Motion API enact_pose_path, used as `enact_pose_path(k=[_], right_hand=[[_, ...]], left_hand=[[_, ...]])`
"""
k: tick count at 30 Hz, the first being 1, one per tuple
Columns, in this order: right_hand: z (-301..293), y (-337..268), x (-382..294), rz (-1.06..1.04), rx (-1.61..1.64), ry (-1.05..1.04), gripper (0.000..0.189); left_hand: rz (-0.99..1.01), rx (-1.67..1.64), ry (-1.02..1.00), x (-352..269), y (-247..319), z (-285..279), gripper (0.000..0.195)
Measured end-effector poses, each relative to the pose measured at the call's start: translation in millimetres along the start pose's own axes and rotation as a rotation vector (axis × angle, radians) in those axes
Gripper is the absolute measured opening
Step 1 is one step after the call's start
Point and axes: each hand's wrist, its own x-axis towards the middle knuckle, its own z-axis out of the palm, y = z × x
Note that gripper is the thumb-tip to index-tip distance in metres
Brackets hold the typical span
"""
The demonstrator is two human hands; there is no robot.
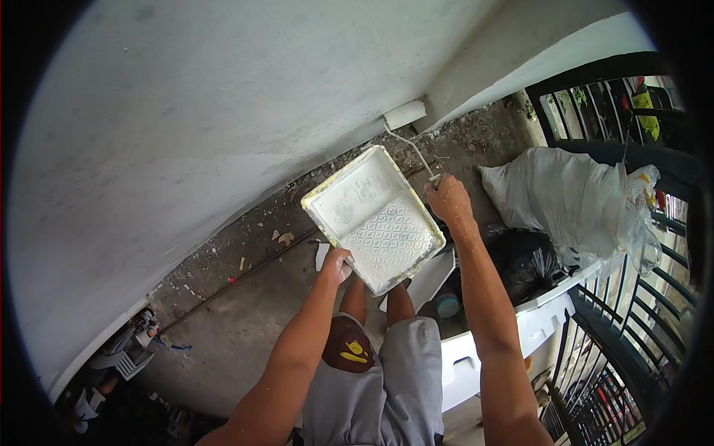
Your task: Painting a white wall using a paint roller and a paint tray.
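Note:
My left hand [338, 265] grips the lower left edge of a paint tray [397, 241], which is coated in white paint and has a ribbed ramp and a shallower-looking smooth well. The tray is held tilted in front of my legs. To its right, my right hand [448, 200] is closed around the handle of a paint roller, most of the handle being hidden by the fingers. The roller's bent wire frame runs up to its white cover [405, 115], which is at the foot of the painted wall [223, 111] near the corner. Paint specks dot both hands.
Debris lies along the wall's base on the concrete floor [240, 329]. At right are a stuffed white sack [563, 195], a black plastic bag [519, 265], a white plastic container [460, 368] and dark metal railings [613, 345]. A white plastic chair [125, 359] stands lower left.

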Motion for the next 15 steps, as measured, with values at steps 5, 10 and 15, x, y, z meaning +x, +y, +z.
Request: enact_pose_path(k=[5,10,15], right_hand=[[-39,-27,-54,-0.048,0.116,0.031,0.033],[-76,-39,-96,-0.043,0.217,0.055,0.036],[-57,-22,-77,-0.047,0.188,0.061,0.034]], left_hand=[[0.008,-0.024,0.052,-5,-1,-3,0.048],[0.041,-0.027,0.061,-12,2,6,0.045],[0.057,-0.024,0.054,-5,4,-3,0.045]])
